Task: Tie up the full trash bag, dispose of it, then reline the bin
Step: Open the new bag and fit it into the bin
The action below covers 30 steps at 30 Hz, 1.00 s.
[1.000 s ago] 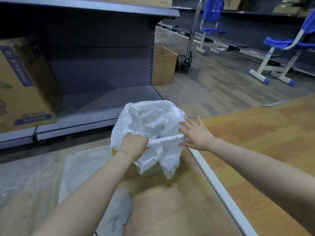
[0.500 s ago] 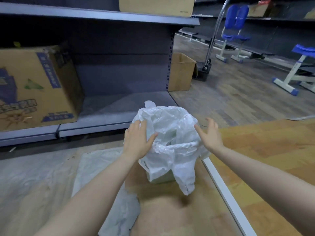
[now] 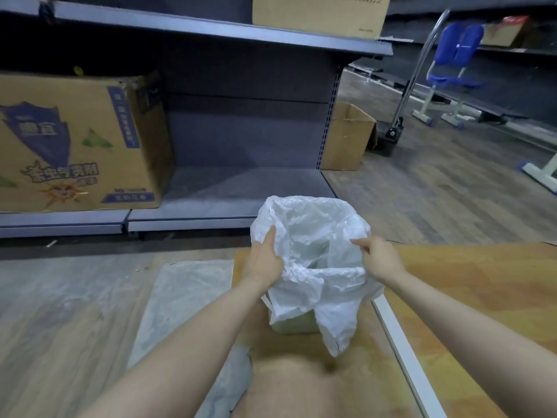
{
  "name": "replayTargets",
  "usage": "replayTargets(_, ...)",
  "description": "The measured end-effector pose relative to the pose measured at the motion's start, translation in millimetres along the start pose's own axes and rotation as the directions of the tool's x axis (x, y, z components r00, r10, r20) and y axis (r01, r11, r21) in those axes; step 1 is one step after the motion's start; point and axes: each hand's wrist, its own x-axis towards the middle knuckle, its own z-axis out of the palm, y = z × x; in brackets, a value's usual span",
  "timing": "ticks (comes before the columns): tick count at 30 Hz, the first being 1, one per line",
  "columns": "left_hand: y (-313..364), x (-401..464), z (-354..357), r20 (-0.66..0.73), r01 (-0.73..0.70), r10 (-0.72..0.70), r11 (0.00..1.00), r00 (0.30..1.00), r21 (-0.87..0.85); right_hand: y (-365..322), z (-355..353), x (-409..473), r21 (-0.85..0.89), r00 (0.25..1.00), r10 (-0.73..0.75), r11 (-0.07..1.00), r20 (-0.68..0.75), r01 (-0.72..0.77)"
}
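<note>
the grey metal shelving unit (image 3: 241, 140) fills the back of the view, its lowest shelf running along the floor behind the work. on that low shelf at the left sits a large brown cardboard box with purple and green print (image 3: 75, 143). a second plain brown cardboard box (image 3: 346, 140) stands on the grey wood-look floor (image 3: 437, 200) just past the shelf's right end, and a blue plastic chair with a white frame (image 3: 452, 70) stands well apart in the far right background. a tan wooden board (image 3: 482, 291) lies to the right in the foreground, and a flat sheet of clear crumpled plastic (image 3: 180, 297) lies on the floor to the left.

between these stands the small pale green bin (image 3: 297, 324), only its lower front showing. the thin white plastic bag (image 3: 316, 251) sits in it with its mouth standing open above the rim, and 1 loose flap hangs down the bin's front right side.

the left hand (image 3: 265, 260) grips the bag's left edge, thumb up against the outside of the film and the fingers hidden inside it. the right hand (image 3: 379, 257) is at the bag's right edge with the forefinger out against the film and the other fingers curled; whether they pinch the plastic cannot be told.
</note>
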Motion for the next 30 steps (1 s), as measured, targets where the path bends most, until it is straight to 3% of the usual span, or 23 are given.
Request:
replayTargets(4, 2, 2, -6, 0.085, -0.004, 0.000, 0.999, 0.996, 0.046, 1, -2, 3, -0.051, 0.983, 0.011, 0.999, 0.181, -0.002)
replayTargets(6, 4, 3, -8, 0.116, 0.020, -0.032, 0.994, 0.993, 0.107, 1, -2, 6, -0.097, 0.977, 0.058, 0.995, 0.203, -0.039)
replayTargets(9, 9, 5, -12, 0.140, 0.016, -0.068, 0.941, 0.988, 0.339, -9, -3, 0, -0.207, 0.984, 0.079, 0.977, 0.157, -0.045)
replayTargets(11, 11, 4, -12, 0.136, 0.021, -0.100, 0.870, 0.986, 0.492, -16, -4, -4, -0.328, 1.000, -0.016, 0.945, 0.007, 0.018)
replayTargets(13, 13, 3, -10, 0.109, 0.054, -0.149, 0.798, 0.983, 0.600, -23, -5, -5, -0.452, 0.971, -0.221, 0.878, -0.088, 0.159)
replayTargets(15, 16, 1, -8, 0.067, 0.036, -0.110, 0.734, 0.992, 0.678, -29, -6, 1, -0.522, 0.920, -0.391, 0.789, -0.021, 0.324)
replayTargets(17, 14, 2, -5, 0.029, -0.103, 0.118, 0.696, 0.993, 0.710, -35, -5, 9, -0.554, 0.886, -0.442, 0.706, 0.142, 0.441)
replayTargets(19, 11, 2, -3, 0.112, -0.331, 0.350, 0.664, 0.930, 0.671, -39, -2, 15, -0.543, 0.893, -0.352, 0.709, 0.280, 0.450)
replayTargets(20, 9, 2, -2, 0.197, -0.415, 0.382, 0.660, 0.903, 0.626, -38, -2, 17, -0.531, 0.900, -0.271, 0.734, 0.342, 0.423)
replayTargets(23, 9, -3, -6, 0.379, -0.462, 0.281, 0.673, 0.882, 0.577, -35, -2, 19, -0.496, 0.866, -0.030, 0.810, 0.500, 0.314)
replayTargets(27, 14, 1, -6, 0.417, -0.478, 0.242, 0.554, 0.876, 0.682, -36, 0, 22, -0.485, 0.859, 0.000, 0.825, 0.512, 0.289)
replayTargets(30, 17, 3, -4, 0.421, -0.467, 0.213, 0.527, 0.882, 0.711, -38, 2, 24, -0.503, 0.856, 0.034, 0.821, 0.515, 0.270)
